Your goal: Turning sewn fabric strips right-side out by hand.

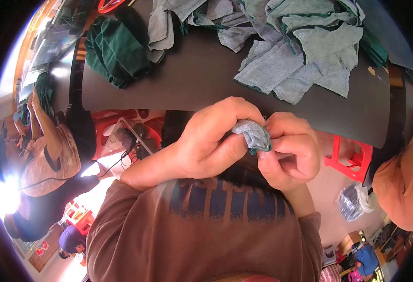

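A small folded piece of grey fabric (254, 135) with a dark green edge is held between my two hands, just off the table's near edge. My left hand (213, 136) is closed, pinching its left side between thumb and fingers. On the other side, the thumb and fingertips of my right hand (292, 149) grip its lower right edge near the green part. The fingers hide some of the fabric. Beyond my hands, a loose pile of grey fabric pieces with green undersides (305, 51) lies on the dark table (192, 77).
A crumpled dark green cloth (115, 52) lies at the table's left. Red plastic stools (352, 157) stand below on the right. At left, another person (51, 155) handles green cloth; someone in orange (401, 183) is at right. A clear plastic bag (354, 202) sits on the floor.
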{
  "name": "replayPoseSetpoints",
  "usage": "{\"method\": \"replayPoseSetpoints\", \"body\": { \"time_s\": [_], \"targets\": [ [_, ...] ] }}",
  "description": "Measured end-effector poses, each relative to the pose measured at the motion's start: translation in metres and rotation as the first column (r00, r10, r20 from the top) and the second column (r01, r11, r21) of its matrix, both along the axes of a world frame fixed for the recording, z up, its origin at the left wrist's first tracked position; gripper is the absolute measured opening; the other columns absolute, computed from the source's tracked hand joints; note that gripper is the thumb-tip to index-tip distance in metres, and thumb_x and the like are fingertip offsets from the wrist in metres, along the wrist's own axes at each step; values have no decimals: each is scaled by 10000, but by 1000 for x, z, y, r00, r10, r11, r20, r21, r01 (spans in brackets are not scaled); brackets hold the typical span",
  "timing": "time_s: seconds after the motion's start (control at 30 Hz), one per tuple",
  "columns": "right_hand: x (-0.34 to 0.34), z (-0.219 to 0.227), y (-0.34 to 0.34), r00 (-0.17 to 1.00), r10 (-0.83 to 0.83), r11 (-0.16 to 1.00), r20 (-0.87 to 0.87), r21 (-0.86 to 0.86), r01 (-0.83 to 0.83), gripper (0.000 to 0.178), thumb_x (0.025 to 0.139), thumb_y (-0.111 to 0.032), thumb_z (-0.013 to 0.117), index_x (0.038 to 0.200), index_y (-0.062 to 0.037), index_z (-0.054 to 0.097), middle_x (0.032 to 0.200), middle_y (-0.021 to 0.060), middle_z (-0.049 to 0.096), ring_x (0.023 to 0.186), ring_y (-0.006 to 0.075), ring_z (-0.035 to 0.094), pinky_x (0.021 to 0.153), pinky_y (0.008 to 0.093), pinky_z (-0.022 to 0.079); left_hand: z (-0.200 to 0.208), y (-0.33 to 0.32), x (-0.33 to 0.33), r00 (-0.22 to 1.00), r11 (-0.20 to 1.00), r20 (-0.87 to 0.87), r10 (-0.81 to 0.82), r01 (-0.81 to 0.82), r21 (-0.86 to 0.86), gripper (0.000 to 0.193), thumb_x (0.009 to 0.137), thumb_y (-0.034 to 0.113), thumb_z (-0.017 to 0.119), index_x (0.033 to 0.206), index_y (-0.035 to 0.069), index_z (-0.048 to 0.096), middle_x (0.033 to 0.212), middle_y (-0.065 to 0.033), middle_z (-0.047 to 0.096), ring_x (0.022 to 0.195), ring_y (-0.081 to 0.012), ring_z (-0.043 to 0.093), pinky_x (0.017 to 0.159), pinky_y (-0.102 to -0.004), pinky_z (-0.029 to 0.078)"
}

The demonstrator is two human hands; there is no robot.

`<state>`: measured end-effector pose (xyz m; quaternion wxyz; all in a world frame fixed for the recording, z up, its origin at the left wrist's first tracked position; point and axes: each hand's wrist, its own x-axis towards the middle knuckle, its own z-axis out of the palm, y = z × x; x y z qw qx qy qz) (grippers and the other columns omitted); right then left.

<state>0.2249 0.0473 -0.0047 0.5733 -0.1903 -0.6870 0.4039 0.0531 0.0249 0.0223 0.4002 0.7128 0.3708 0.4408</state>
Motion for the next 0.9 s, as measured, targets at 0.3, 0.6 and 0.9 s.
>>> {"method": "replayPoseSetpoints", "body": {
  "time_s": [0.3,0.6,0.9],
  "targets": [
    [-7,6,-8,996,-56,939,-70,-342,29,352,666,66,616,995,-26,530,886,114,530,668,147,495,575,239,417,-3,0,6,973,954,-193,122,-62,293,408,659,-83,580,1055,-28,496,843,-153,556,711,-312,550,652,-371,464],
    [-1,-1,-9,996,-56,989,76,-136,66,314,678,100,593,951,-36,524,920,121,514,707,132,482,598,219,393,4,-3,0,899,950,-435,42,99,297,339,676,16,602,997,-3,494,783,-118,539,658,-262,542,632,-367,478],
    [0,-13,-17,988,25,967,-151,-248,-63,244,774,30,616,960,-50,479,968,129,482,776,143,474,668,223,395,-24,-20,10,994,907,-108,-14,58,417,290,732,41,589,999,-12,490,707,-104,529,565,-246,529,504,-323,445]
  ]
}}
